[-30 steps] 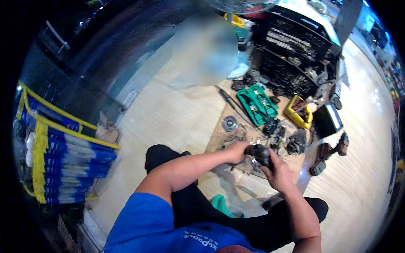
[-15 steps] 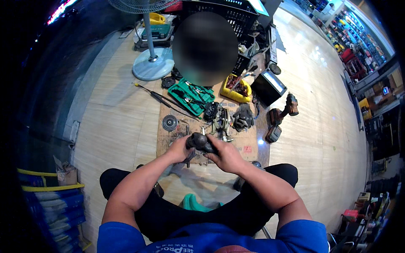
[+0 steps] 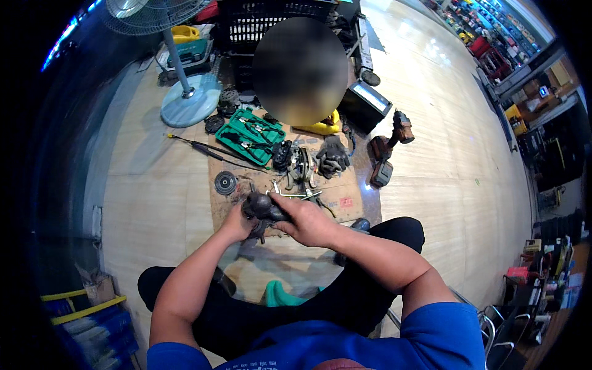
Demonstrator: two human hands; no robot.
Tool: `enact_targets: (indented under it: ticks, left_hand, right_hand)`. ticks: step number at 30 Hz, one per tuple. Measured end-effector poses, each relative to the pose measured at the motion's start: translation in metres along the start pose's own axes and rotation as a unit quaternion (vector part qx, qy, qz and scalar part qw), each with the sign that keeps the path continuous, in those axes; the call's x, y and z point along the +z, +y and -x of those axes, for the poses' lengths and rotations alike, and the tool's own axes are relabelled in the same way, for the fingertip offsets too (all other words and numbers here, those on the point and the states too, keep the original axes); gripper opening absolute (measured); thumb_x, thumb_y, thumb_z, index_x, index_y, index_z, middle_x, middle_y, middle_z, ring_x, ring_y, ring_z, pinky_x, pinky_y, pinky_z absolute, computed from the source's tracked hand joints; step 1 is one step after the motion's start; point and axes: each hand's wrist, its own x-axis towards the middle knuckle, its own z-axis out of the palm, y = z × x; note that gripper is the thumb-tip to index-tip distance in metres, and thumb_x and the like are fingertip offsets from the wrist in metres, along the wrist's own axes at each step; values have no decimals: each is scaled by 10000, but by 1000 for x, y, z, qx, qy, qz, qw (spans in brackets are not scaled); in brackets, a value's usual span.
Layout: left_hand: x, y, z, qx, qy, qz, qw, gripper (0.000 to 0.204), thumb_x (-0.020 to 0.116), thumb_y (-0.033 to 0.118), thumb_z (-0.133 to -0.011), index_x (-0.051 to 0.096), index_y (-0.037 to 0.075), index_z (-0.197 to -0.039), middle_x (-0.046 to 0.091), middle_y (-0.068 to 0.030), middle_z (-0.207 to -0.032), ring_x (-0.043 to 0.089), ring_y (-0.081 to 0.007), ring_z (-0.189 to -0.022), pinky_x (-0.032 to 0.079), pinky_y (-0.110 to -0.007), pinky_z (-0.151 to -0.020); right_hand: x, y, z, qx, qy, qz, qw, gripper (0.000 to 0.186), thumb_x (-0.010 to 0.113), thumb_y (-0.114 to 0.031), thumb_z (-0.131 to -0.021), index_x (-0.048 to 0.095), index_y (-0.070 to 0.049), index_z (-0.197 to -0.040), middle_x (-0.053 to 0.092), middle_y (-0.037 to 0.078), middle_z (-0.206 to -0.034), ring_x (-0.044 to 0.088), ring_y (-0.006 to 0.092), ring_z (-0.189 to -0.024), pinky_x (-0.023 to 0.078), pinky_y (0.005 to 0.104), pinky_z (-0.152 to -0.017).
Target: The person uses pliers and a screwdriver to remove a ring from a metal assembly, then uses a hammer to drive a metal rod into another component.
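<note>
Over the near edge of a cardboard sheet (image 3: pixel 222 213), both of my hands are closed on a black, greasy-looking part (image 3: pixel 262 206) with a rounded end; its kind I cannot make out. My left hand (image 3: pixel 237 223) grips its left side, the fingers mostly hidden beneath it. On the right, my right hand (image 3: pixel 306 221) wraps around it with the thumb on the near side. Just beyond lie a wrench (image 3: pixel 296 195), pliers with yellow-edged handles (image 3: pixel 325 206), a round dark disc (image 3: pixel 226 182) and a cluster of metal parts (image 3: pixel 301 169).
A green tool case (image 3: pixel 250 137) lies open beyond the parts, beside dark gloves (image 3: pixel 333 157). To the right are a cordless impact driver (image 3: pixel 394 132), a spare battery (image 3: pixel 382 174) and a black box (image 3: pixel 367 108). A standing fan (image 3: pixel 190 102) rises at far left. A blurred patch hides part of the far side.
My view has shifted, so the floor things sit further left. Both hands still hold the black part, which appears turned slightly. The pliers and wrench beyond my right hand show more now.
</note>
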Motion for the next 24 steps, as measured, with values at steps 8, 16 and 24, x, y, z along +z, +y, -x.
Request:
enact_targets:
  ticks: [8, 16, 24]
  left_hand:
    - [2, -9, 0, 27, 5, 11, 1000, 402, 668, -10, -738, 593, 55, -1128, 658, -199, -1073, 604, -397, -1067, 485, -425, -916]
    - [4, -9, -1, 15, 13, 3, 1000, 424, 679, 1, -732, 589, 56, -1142, 657, -212, -1068, 596, -418, -1064, 491, -430, -908]
    - [6, -10, -3, 19, 16, -16, 1000, 468, 706, 46, -762, 571, 64, -1211, 657, -213, -1086, 595, -413, -1078, 490, -443, -919]
  right_hand:
    - [1, -5, 4, 16, -14, -6, 1000, 664, 704, -169, -820, 388, -5, -1381, 624, 273, -1060, 611, 450, -967, 498, 493, -820]
    - [8, 3, 5, 39, -8, -17, 999, 675, 711, -173, -824, 386, -22, -1397, 616, 273, -1099, 600, 455, -1000, 495, 489, -830]
    - [8, 4, 6, 30, -3, -5, 1000, 666, 704, -197, -828, 389, -25, -1388, 628, 276, -1063, 618, 453, -944, 506, 506, -806]
